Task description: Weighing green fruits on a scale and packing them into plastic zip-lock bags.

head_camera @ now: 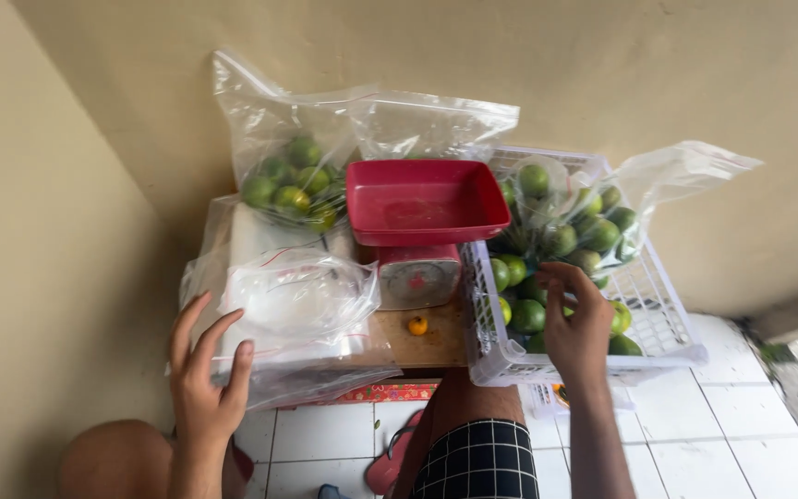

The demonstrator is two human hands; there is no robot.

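Evidently, label by label:
Limes (528, 316): small, round, green; loose in the white plastic basket (667, 319) at right, beside the red kitchen scale (419, 277); likely firm, smooth-skinned, light singly, apt to roll; best cupped around the middle with fingertips.
Right hand (576, 323): inside the basket, fingers (554, 288) curled loosely over the loose limes, touching them; no closed grip visible.
Bagged limes (573, 222): clear bag at the back of the basket, soft and shifting, heavier; best taken by the gathered neck.
Left hand (207, 370): fingers spread, flat on the stack of empty clear plastic bags (293, 305) at left; slippery, limp film, likely to slide.
Small orange fruit (417, 325): alone on the wooden table (431, 344), in front of the scale.
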